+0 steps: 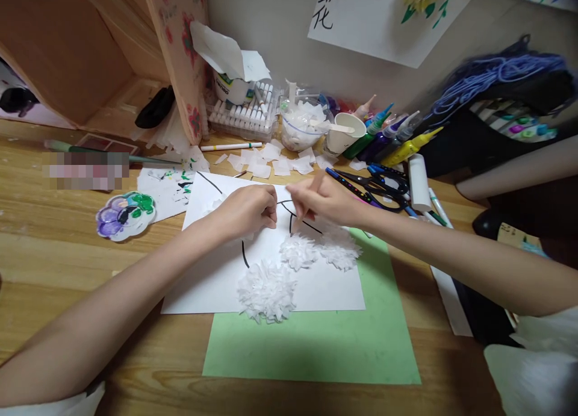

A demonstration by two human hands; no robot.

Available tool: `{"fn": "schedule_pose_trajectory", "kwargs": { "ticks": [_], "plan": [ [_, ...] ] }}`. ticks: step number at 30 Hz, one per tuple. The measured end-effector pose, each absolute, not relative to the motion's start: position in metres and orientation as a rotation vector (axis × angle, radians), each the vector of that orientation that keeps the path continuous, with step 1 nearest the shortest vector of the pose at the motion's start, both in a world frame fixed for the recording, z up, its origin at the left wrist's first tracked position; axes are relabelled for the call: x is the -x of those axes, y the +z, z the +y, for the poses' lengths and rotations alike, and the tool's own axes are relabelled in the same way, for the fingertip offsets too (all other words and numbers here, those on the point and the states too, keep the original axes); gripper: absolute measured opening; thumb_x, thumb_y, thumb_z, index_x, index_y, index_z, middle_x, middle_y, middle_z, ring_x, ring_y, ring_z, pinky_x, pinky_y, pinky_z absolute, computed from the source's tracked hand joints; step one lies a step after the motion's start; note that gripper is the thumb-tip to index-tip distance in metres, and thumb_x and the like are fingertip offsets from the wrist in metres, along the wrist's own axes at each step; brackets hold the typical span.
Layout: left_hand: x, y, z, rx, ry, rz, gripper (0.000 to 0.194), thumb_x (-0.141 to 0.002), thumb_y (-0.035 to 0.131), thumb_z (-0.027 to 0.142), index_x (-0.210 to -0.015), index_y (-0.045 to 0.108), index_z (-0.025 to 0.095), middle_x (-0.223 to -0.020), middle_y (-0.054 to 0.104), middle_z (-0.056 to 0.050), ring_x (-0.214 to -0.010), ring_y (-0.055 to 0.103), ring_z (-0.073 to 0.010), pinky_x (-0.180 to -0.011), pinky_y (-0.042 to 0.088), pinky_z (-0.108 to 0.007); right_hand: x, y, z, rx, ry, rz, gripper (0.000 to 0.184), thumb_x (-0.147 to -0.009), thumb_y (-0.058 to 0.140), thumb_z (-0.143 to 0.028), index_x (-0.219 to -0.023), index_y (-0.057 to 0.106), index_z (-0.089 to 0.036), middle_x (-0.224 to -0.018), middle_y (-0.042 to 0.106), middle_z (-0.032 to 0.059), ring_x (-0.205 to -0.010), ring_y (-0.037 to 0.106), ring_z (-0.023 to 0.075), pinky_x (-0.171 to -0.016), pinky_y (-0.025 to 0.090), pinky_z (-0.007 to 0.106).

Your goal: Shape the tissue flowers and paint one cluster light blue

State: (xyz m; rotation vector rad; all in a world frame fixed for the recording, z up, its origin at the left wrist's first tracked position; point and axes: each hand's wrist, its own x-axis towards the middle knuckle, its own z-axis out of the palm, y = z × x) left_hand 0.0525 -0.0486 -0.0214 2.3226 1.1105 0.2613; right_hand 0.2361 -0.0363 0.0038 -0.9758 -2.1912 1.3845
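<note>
The left hand (248, 208) and right hand (329, 200) are over the far half of the white sheet (198, 283), fingers curled narrow; whether either holds anything cannot be determined. The large paper flower (267, 291) overlaps the sheet's near edge.

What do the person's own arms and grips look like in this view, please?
The left arm and right arm have bare forearms, with loose whitish sleeves visible near the picture's lower edge. The left grip and right grip are ungloved; no watch or bracelet shows.
</note>
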Motion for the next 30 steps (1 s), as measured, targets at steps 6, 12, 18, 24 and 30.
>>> {"fn": "schedule_pose_trajectory", "kwargs": {
  "ticks": [6, 12, 18, 24, 30],
  "plan": [
    [-0.053, -0.02, -0.048, -2.303, 0.248, 1.102, 0.006, -0.069, 0.063, 0.014, -0.065, 0.067, 0.017, -0.082, 0.062, 0.0, -0.07, 0.055, -0.0128, -0.062, 0.038, -0.024, -0.258, 0.0, -0.045, 1.044, 1.279, -2.031, 0.048, -0.088, 0.039, -0.046, -0.052, 0.05, -0.016, -0.043, 0.053, -0.0023, -0.037, 0.046, 0.0049, -0.037, 0.031, 0.018],
    [-0.055, -0.019, -0.049, -2.3, 0.22, 1.136, 0.007, -0.069, 0.063, 0.013, -0.066, 0.066, 0.018, -0.083, 0.061, 0.001, -0.07, 0.055, -0.012, -0.061, 0.037, -0.024, -0.263, -0.01, -0.056, 0.987, 1.213, -2.091, 0.047, -0.09, 0.037, -0.041, -0.053, 0.052, -0.016, -0.046, 0.055, -0.001, -0.041, 0.047, 0.0062, -0.041, 0.036, 0.019],
    [-0.056, -0.018, -0.054, -2.352, 0.225, 1.175, 0.01, -0.072, 0.058, 0.012, -0.066, 0.063, 0.017, -0.08, 0.061, 0.001, -0.069, 0.054, -0.012, -0.06, 0.036, -0.024, -0.273, -0.014, -0.069, 0.602, 0.773, -2.311, 0.04, -0.093, 0.031, -0.025, -0.061, 0.051, -0.016, -0.052, 0.054, 0.0006, -0.05, 0.048, 0.0083, -0.051, 0.037, 0.023],
    [-0.057, -0.015, -0.063, -2.434, 0.235, 1.22, 0.013, -0.078, 0.051, 0.013, -0.081, 0.062, 0.02, -0.086, 0.062, 0.001, -0.077, 0.055, -0.0148, -0.059, 0.035, -0.025, -0.277, -0.017, -0.077, 0.277, 0.325, -2.528, 0.041, -0.094, 0.027, -0.027, -0.059, 0.047, -0.018, -0.048, 0.047, 0.0003, -0.05, 0.039, 0.012, -0.048, 0.03, 0.026],
    [-0.063, -0.003, -0.074, -2.459, 0.173, 0.995, 0.034, -0.081, 0.042, 0.006, -0.1, 0.062, 0.026, -0.098, 0.062, -0.001, -0.086, 0.057, -0.0153, -0.068, 0.039, -0.025, -0.28, -0.009, -0.083, 0.225, 0.186, -2.653, 0.045, -0.092, 0.03, -0.032, -0.05, 0.042, -0.02, -0.046, 0.037, -0.002, -0.047, 0.031, 0.0126, -0.045, 0.021, 0.029]
  ]
}}
